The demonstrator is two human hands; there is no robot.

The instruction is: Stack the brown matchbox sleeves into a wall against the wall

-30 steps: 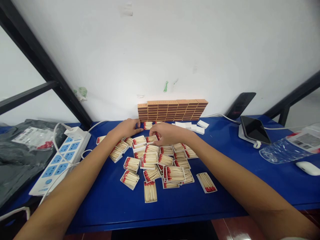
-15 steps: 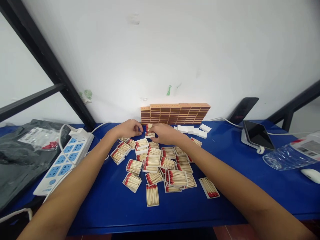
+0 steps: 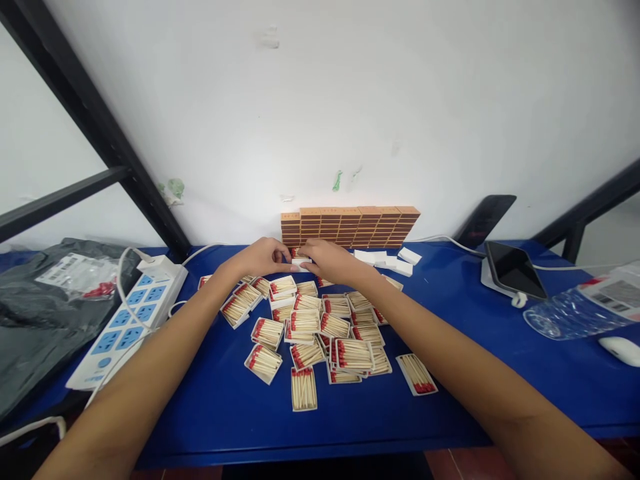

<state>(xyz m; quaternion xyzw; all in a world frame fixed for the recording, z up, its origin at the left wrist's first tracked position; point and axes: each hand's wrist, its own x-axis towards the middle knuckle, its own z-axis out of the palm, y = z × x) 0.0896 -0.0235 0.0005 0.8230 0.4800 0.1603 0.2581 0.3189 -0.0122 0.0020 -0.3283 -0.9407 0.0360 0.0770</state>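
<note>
Near the foot of the wall, a small white matchbox tray (image 3: pixel 301 265) lies between my two hands. My left hand (image 3: pixel 269 256) has its fingers curled at the tray's left end. From the other side, my right hand (image 3: pixel 327 260) closes its thumb and fingers on the right end. Red match heads (image 3: pixel 299 253) show just behind the tray. A wall of stacked brown matchboxes (image 3: pixel 350 228) rises behind both hands. Toward me spread many open trays of red-tipped matches (image 3: pixel 305 321), some overlapping. My fingers partly cover the tray's ends.
Several white trays (image 3: pixel 395 261) lie right of my right hand. A power strip (image 3: pixel 127 323) and a dark plastic bag (image 3: pixel 55 313) occupy the left side. On the right are a phone (image 3: pixel 515 269) on a stand, clear plastic wrap (image 3: pixel 580 310) and a white mouse (image 3: pixel 620 349).
My left hand has shifted right, up to the tray, and the gap between my hands has narrowed. A white side of the tray now faces me where matches showed before.
</note>
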